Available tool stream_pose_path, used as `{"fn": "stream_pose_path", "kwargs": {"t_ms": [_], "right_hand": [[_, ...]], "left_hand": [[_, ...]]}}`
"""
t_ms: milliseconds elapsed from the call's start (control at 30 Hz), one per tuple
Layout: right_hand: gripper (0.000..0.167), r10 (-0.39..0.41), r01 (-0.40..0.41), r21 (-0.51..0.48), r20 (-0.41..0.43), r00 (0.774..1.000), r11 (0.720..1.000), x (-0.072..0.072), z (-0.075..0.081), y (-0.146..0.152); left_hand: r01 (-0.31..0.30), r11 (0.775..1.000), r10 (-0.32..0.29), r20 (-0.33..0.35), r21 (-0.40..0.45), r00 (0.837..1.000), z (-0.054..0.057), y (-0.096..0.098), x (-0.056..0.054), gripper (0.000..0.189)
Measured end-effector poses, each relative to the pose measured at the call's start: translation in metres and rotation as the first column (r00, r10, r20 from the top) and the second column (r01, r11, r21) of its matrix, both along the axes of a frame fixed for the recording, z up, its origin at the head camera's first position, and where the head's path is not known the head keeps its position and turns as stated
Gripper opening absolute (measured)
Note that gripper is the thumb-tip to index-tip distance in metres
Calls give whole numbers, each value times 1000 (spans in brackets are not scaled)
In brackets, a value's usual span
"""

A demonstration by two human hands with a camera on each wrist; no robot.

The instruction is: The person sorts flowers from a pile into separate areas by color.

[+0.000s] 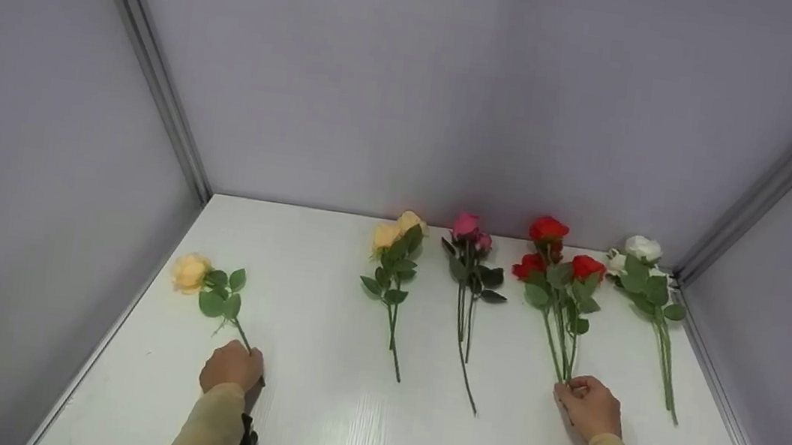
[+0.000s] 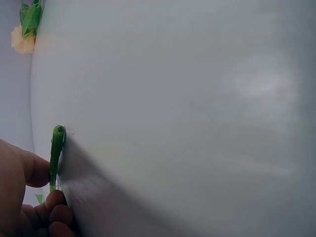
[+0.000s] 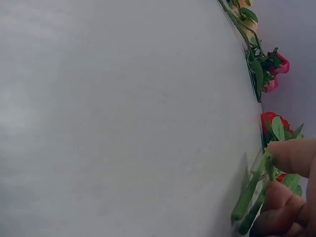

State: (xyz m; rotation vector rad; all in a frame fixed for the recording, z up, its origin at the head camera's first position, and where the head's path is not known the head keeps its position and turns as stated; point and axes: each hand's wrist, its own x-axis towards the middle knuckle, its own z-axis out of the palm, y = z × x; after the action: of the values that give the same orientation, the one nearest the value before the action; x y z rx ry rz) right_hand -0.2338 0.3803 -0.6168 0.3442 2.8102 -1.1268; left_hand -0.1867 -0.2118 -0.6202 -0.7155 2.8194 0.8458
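Observation:
At the left of the table my left hand [image 1: 232,367] pinches the stem of a single yellow rose [image 1: 191,273], whose bloom points away to the upper left. The cut end of that green stem [image 2: 58,140] sticks out past the thumb and fingertips in the left wrist view. My right hand [image 1: 592,408] pinches the lower stems of several red roses [image 1: 548,230] between thumb and fingers. Two stem ends [image 3: 242,207] poke out beyond the fingers in the right wrist view. The other fingers of both hands are curled.
Yellow roses [image 1: 387,236] and pink roses [image 1: 466,226] lie between my hands. White roses [image 1: 643,247] lie right of the red ones, near the side wall. A grey back wall [image 1: 412,88] rises behind the white table [image 1: 314,394].

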Motion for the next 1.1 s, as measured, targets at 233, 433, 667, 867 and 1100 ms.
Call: {"fn": "stream_pose_path", "kwargs": {"t_ms": [233, 433, 667, 867, 1100], "right_hand": [[53, -44, 44, 7, -34, 998, 999, 2, 2, 3], [38, -87, 89, 8, -142, 986, 996, 1, 12, -4], [25, 36, -42, -18, -246, 969, 999, 5, 31, -45], [17, 161, -192, -97, -263, 951, 976, 13, 44, -99], [14, 383, -447, -171, -309, 870, 878, 24, 56, -170]], "left_hand": [[3, 1000, -3, -2, -9, 1000, -1, 0, 1, 33], [-17, 1000, 17, -37, 7, 999, 3, 3, 1, 29], [-44, 998, 54, -206, 54, 977, 18, 30, -7, 28], [-12, 989, 67, -377, 146, 924, 35, 76, -18, 25], [142, 966, 11, -581, 218, 814, 47, 143, -28, 20]]}}
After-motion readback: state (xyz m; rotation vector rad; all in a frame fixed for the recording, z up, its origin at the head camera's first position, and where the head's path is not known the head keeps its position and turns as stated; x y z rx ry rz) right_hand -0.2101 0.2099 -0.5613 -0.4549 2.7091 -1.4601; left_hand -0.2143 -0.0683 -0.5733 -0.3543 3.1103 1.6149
